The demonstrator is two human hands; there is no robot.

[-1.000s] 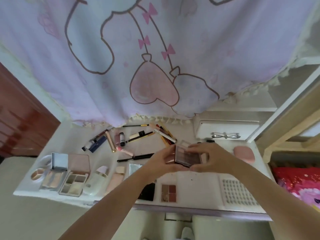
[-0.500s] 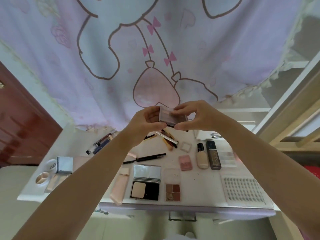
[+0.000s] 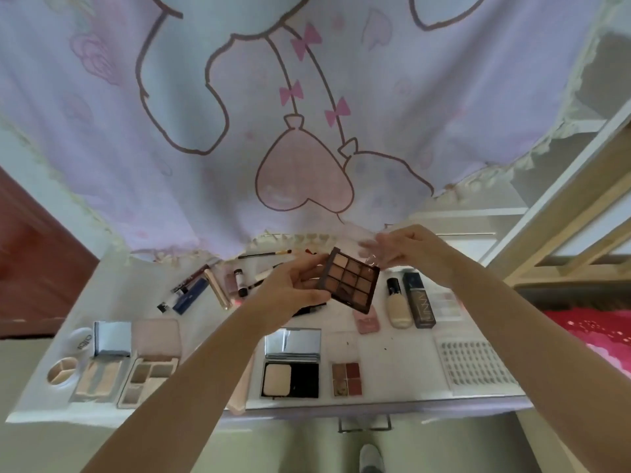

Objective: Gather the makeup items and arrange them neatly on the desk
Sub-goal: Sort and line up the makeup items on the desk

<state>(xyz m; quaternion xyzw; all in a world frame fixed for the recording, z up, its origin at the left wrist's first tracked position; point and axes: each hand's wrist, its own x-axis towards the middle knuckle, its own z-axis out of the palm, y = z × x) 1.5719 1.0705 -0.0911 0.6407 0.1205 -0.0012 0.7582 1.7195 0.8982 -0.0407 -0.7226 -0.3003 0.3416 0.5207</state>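
My left hand (image 3: 293,288) grips a dark nine-pan eyeshadow palette (image 3: 350,279) by its left edge, above the white desk (image 3: 403,373), with the brown and beige pans tilted toward me. My right hand (image 3: 406,250) is just up and right of it and pinches a blurred clear lid (image 3: 370,252), which is apart from the palette. Below on the desk lie an open black compact with mirror (image 3: 292,365), a four-pan red palette (image 3: 346,377), a small pink compact (image 3: 365,322), a foundation bottle (image 3: 397,303) and a dark box (image 3: 418,300).
At the desk's left lie two open beige palettes (image 3: 150,365) and a round pot (image 3: 63,370). Pencils, brushes and lipsticks (image 3: 205,285) are scattered at the back. A lash tray (image 3: 476,365) sits at the right. A printed curtain (image 3: 307,114) hangs behind.
The closed palette that both hands held is now open: the clear lid is off in my right hand, and my left hand has turned the pans toward me and lowered it.
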